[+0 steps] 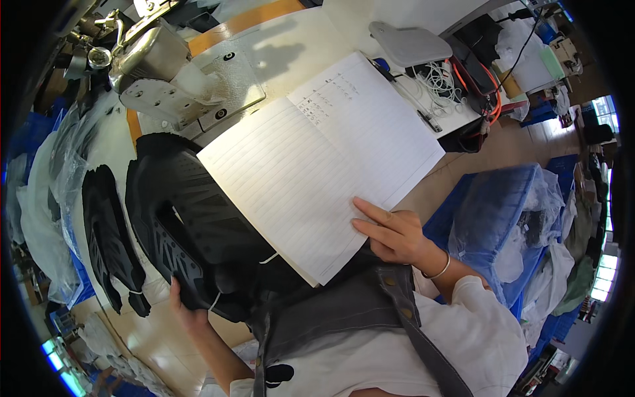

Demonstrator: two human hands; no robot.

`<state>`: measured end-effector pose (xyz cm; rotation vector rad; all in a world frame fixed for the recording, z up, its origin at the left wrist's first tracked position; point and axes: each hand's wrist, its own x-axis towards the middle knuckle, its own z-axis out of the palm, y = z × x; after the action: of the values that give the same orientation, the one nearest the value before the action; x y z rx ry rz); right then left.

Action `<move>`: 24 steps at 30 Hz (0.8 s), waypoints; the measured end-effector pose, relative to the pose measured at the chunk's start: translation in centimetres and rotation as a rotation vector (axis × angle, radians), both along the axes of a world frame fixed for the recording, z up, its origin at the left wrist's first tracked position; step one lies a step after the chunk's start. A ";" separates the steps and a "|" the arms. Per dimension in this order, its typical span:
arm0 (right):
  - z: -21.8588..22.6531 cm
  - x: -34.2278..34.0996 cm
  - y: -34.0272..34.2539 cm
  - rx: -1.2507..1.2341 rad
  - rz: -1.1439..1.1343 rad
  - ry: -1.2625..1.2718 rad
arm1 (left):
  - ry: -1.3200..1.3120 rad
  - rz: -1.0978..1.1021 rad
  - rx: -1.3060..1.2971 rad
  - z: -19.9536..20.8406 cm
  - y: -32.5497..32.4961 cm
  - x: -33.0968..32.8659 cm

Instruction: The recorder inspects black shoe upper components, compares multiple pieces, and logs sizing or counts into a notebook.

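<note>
An open lined notebook (284,165) lies at a slant in front of me, with rows of handwriting on its far right page. My right hand (397,238) rests on its near right edge, index and middle fingers stretched over the paper and the others curled. To the left, partly under the notebook, lies a stack of black moulded panels (178,218) with cut-out slots and a pale tie at the near end. My left hand (188,309) grips that near end, thumb along the side; its other fingers are mostly hidden beneath. A smaller tied black bundle (112,238) lies farther left.
A sewing machine (159,73) stands on the table at the far left. Beyond the notebook are a grey lid-like piece (410,43), a tangle of white cable (436,86) and a pen (430,120). A plastic-covered blue bin (496,218) stands on the right; clear plastic sheeting (49,198) hangs left.
</note>
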<state>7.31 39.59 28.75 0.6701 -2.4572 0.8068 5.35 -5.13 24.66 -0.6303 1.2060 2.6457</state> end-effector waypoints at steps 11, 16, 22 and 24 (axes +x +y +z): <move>-0.1 -0.4 0.0 -0.011 0.005 0.044 | 0.071 -0.021 0.044 0.2 0.8 -0.3; 0.0 -0.4 -0.1 -0.014 0.008 0.047 | 0.072 -0.028 0.033 0.3 0.9 -0.3; 0.2 -0.3 0.0 0.000 0.010 0.047 | 0.044 0.010 0.000 1.6 1.7 -0.4; 0.6 -0.2 0.2 0.036 0.021 0.007 | -0.042 0.043 -0.097 3.0 2.3 -0.6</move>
<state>7.08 39.80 29.36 0.7117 -2.4674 0.7678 4.79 -2.83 27.62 -0.7314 1.3306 2.6070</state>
